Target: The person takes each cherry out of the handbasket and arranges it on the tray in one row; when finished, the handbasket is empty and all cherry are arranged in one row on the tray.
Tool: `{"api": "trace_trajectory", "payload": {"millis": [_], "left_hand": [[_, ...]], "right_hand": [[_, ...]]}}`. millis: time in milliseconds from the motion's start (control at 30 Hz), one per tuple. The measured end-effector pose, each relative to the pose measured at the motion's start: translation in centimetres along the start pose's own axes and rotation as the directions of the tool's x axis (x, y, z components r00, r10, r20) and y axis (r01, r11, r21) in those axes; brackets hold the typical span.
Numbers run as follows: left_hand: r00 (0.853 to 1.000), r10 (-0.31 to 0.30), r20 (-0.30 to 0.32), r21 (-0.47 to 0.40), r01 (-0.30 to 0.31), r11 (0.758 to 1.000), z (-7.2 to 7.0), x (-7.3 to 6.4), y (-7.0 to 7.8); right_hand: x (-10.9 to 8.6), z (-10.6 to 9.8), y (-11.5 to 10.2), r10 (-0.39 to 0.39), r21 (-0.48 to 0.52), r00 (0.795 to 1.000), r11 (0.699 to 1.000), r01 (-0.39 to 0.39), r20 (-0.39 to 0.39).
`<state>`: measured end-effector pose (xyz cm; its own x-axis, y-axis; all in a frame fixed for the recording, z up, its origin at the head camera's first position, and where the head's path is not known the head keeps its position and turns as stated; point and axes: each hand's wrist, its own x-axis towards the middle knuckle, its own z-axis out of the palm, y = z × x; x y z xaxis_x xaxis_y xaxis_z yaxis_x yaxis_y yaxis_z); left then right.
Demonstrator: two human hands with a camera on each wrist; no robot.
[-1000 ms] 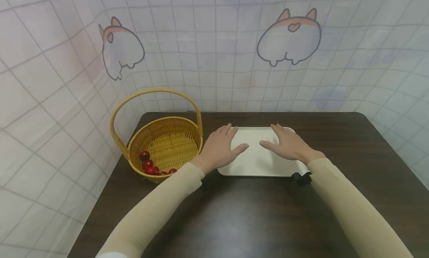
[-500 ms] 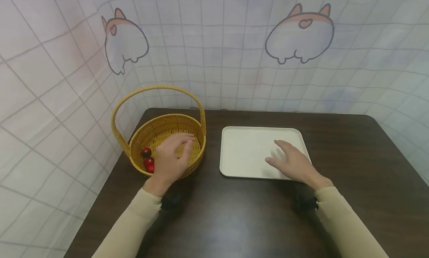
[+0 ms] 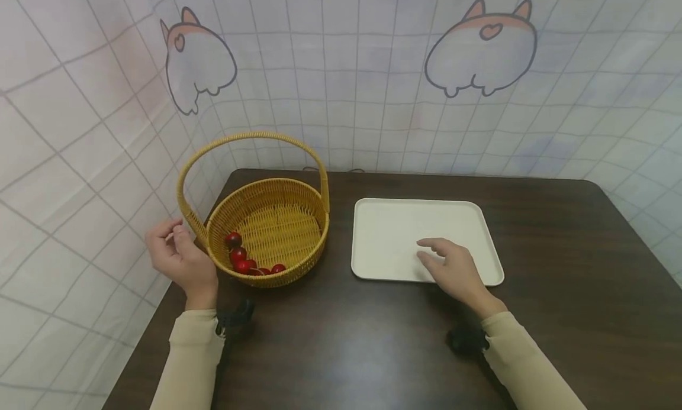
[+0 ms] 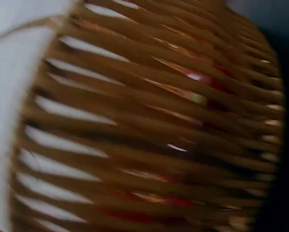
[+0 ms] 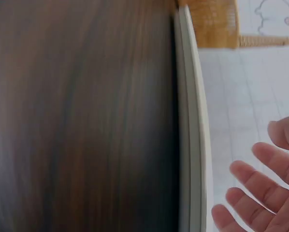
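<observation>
In the head view my left hand (image 3: 183, 262) is at the left side of a yellow woven basket (image 3: 314, 253), just outside the foot of its tall handle (image 3: 256, 136). Its fingers are loosely bent, and nothing shows in them. Several dark red cherries (image 3: 238, 255) lie along the basket's left and front wall. Close up and blurred, the basket's weave (image 4: 135, 121) fills the left wrist view, with red showing through the gaps. Over the right part of a white rectangular tray (image 3: 389, 238), my right hand (image 3: 453, 271) hovers with relaxed fingers and holds nothing.
Both basket and tray stand on a dark wooden table (image 3: 346, 339). A grid-patterned cloth (image 3: 362, 73) with cartoon animals hangs behind and to the left, close to my left hand. Dark devices sit at both wrists, such as the right wrist mount (image 3: 466, 341).
My left hand has moved left from the tray, across the basket, to its outer left side. My right hand has drawn slightly nearer to me over the tray. Basket and tray keep their places.
</observation>
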<state>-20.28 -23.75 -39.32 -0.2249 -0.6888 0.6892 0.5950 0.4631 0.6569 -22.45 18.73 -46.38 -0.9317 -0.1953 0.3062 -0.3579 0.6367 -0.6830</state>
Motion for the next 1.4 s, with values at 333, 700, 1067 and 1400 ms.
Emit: {"api": "trace_trajectory", "payload": {"millis": [333,700,1067,1400], "left_hand": [[0.879,-0.436,0.191,0.06,0.433,0.899,-2.0,-0.4,-6.7],[0.898,-0.368,0.241,0.164,0.336,0.928,-2.2,-1.0,-7.6],[0.916,-0.309,0.255,0.202,0.262,0.944,-2.1,-2.1,-7.7],[0.903,-0.3,0.307,0.203,0.245,0.948,-1.3,-2.5,-3.7]], "right_hand": [[0.8,3.2,-4.5,0.008,0.247,0.996,0.968,-0.031,0.09],[3.7,7.7,-11.1,-0.14,0.44,0.985,0.894,0.081,0.103],[7.6,11.3,-16.1,-0.299,0.298,0.93,0.926,0.23,0.212],[10.2,14.7,-17.1,-0.227,0.095,0.836,0.974,0.208,0.5]]}}
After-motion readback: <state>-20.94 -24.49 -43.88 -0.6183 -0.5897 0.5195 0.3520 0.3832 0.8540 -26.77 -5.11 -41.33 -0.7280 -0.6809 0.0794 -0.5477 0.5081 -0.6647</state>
